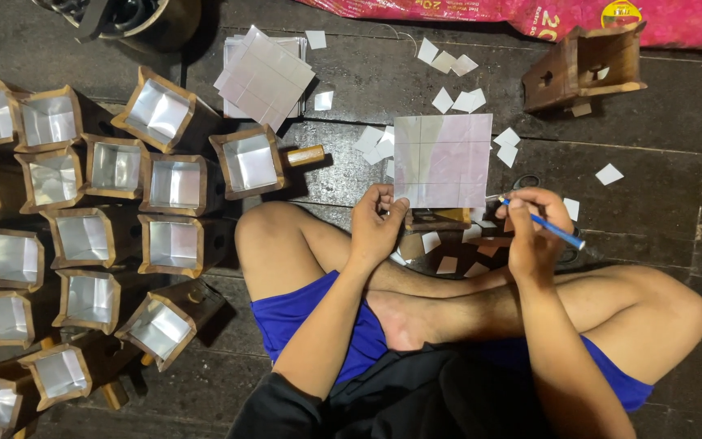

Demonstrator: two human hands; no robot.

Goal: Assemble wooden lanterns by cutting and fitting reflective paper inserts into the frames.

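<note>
Dark wooden floor planks carry everything, with the person sitting cross-legged on them in blue shorts. Taking the shiny square sheet as the landmark: it lies flat just beyond the knees, pale silver with a pinkish cast, marked with faint ruled lines into smaller squares. The left hand sits at the sheet's lower left corner, fingers curled and pinching its near edge. The right hand is at the sheet's lower right corner, clenched around a blue pen whose tip points toward that corner. Small cut squares of the same material are scattered beyond the sheet and to its right, and a few more lie just below it between the hands. A stack of uncut sheets rests up and to the left of the sheet. Farther left, many open wooden boxes lined with reflective foil stand in rows. One darker wooden box lies on its side up and to the right of the sheet, near a pink sack. Scissors, partly hidden, lie just right of the sheet.
</note>
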